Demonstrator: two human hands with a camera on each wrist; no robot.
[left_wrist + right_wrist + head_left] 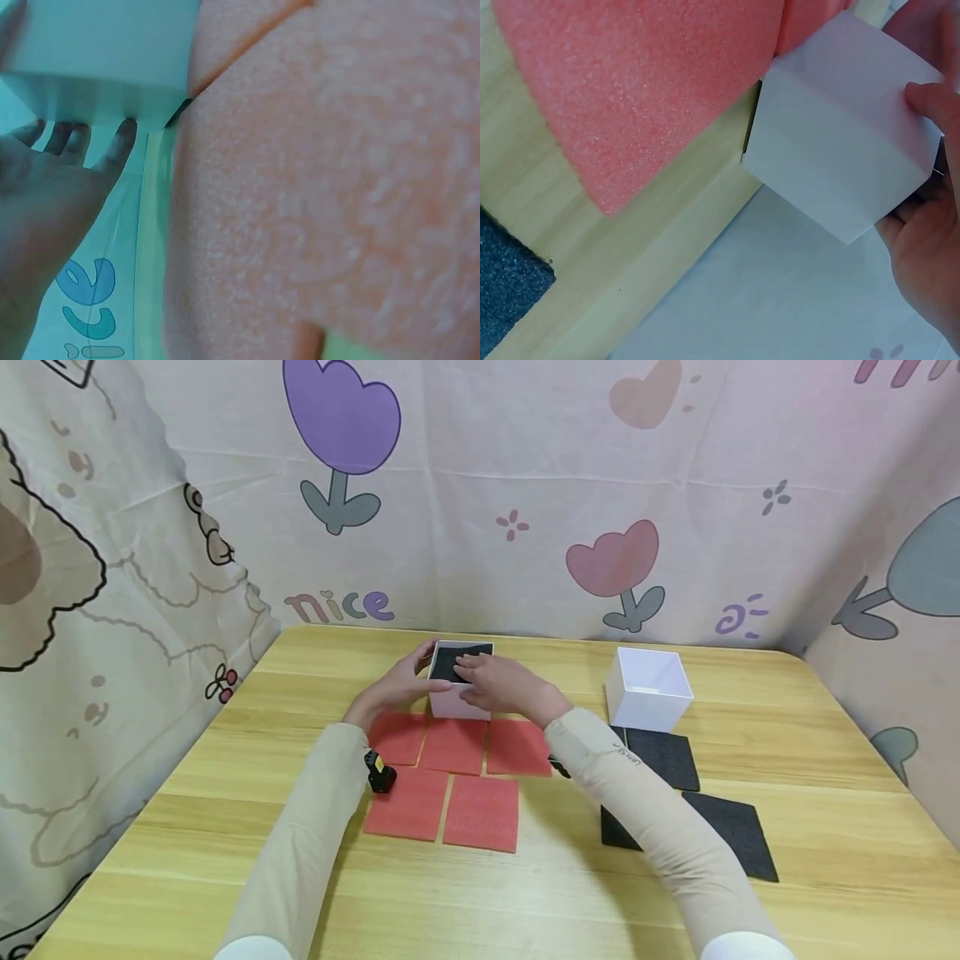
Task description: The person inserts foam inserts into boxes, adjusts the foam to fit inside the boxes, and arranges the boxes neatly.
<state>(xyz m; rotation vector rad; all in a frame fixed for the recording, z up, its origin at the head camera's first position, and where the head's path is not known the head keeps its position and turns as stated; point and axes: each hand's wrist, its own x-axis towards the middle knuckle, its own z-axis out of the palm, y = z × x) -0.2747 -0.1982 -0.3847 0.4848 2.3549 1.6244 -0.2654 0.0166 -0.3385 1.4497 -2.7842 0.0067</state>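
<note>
A white box (461,703) stands at the table's back, left of centre, with a black foam sheet (444,667) in its open top. My left hand (396,687) holds the box from its left, fingers along the far side and thumb across the near side; in the left wrist view the fingers lie on the box wall (97,45). My right hand (508,683) reaches over the right rim, straight fingers pressing on the black foam. Its thumb touches the box wall (840,142) in the right wrist view. The box partly hides those fingers there.
Several red foam squares (482,814) lie in two rows just in front of the box. A second white box (649,702) stands at the right, with several black foam squares (731,831) before it, partly under my right sleeve. A patterned cloth (487,468) hangs behind the table.
</note>
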